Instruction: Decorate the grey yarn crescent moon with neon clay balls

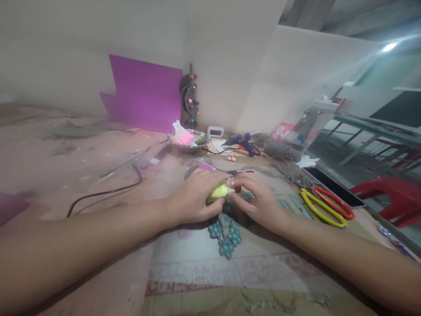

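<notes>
Between my two hands is a small clear bag of yellow clay-like stuff point(219, 192). My left hand point(197, 193) is closed around the yellow part. With its fingers bent in a pinch, my right hand point(258, 197) grips the bag's clear edge; the fingertips partly hide it. Just below lies a grey ornament of flower shapes with turquoise dots point(226, 239), its upper part covered by my hands. It rests on a clear sheet point(190, 263) over the table. Behind my hands are scissors point(235, 173), half hidden.
At the back stand a metal bowl point(189, 147) with pink stuff, a small digital clock point(215, 131) and a blue glue gun point(241, 142). On the right lie grey yarn point(284, 151), yellow-and-red handled pliers point(324, 208) and a phone point(335, 186). A black cable point(105, 192) crosses the left side.
</notes>
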`<control>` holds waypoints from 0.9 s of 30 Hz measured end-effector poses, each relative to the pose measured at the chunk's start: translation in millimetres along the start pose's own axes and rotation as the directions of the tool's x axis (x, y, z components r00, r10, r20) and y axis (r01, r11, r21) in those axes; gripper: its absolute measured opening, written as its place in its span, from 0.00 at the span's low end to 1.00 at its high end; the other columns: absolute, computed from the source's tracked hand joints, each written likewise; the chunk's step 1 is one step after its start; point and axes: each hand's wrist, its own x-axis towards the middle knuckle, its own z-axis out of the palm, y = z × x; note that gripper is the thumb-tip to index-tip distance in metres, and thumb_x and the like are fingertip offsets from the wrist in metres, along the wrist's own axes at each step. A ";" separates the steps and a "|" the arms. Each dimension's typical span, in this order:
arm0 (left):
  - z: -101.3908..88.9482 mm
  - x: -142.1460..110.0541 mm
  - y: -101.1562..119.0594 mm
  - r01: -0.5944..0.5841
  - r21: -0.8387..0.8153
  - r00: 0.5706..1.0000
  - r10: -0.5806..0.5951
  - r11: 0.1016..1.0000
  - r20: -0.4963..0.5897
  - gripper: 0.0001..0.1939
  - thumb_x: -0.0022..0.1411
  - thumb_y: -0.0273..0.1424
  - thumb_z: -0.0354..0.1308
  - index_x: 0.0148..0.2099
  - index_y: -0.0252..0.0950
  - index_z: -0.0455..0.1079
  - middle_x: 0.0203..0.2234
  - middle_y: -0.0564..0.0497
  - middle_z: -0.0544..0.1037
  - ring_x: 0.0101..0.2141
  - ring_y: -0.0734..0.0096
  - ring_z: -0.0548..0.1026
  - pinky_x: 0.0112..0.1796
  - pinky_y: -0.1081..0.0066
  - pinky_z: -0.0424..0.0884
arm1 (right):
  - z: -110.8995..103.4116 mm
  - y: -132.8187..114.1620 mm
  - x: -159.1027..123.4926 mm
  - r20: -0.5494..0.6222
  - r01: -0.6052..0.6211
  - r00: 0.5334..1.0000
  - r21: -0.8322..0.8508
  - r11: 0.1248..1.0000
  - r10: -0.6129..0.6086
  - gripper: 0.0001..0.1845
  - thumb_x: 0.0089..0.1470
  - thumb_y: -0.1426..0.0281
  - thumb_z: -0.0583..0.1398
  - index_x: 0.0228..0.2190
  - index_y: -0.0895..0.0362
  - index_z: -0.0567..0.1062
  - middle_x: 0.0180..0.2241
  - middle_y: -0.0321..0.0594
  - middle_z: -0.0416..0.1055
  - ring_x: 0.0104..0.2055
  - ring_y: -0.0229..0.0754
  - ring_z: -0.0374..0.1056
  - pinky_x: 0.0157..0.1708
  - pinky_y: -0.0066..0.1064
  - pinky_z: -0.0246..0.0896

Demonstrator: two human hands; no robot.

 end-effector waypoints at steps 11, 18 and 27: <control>3.2 0.2 -1.8 0.141 -0.039 0.984 -0.144 0.989 -0.109 0.16 0.62 0.29 0.51 0.52 0.37 0.69 0.42 0.47 0.79 0.43 0.57 0.75 0.46 0.58 0.67 | -9.3 3.6 5.1 0.217 -0.385 0.923 0.506 0.771 0.318 0.12 0.59 0.58 0.62 0.32 0.54 0.75 0.36 0.39 0.67 0.40 0.42 0.67 0.42 0.36 0.66; 2.1 3.4 -13.8 0.260 -0.109 0.953 -0.273 0.959 -0.131 0.17 0.63 0.30 0.49 0.53 0.34 0.68 0.44 0.45 0.78 0.44 0.57 0.75 0.46 0.58 0.69 | -27.3 4.8 12.1 0.180 -0.445 0.846 0.757 0.479 0.502 0.12 0.56 0.58 0.65 0.35 0.53 0.73 0.35 0.39 0.74 0.31 0.39 0.70 0.33 0.35 0.70; 5.6 0.5 -16.8 0.229 -0.037 0.963 -0.232 0.973 -0.137 0.19 0.62 0.31 0.52 0.54 0.34 0.67 0.46 0.43 0.78 0.47 0.55 0.75 0.50 0.55 0.69 | -64.9 18.7 29.8 -0.099 -0.355 0.752 0.772 0.527 0.652 0.03 0.58 0.66 0.63 0.35 0.50 0.73 0.32 0.34 0.74 0.29 0.35 0.70 0.33 0.30 0.72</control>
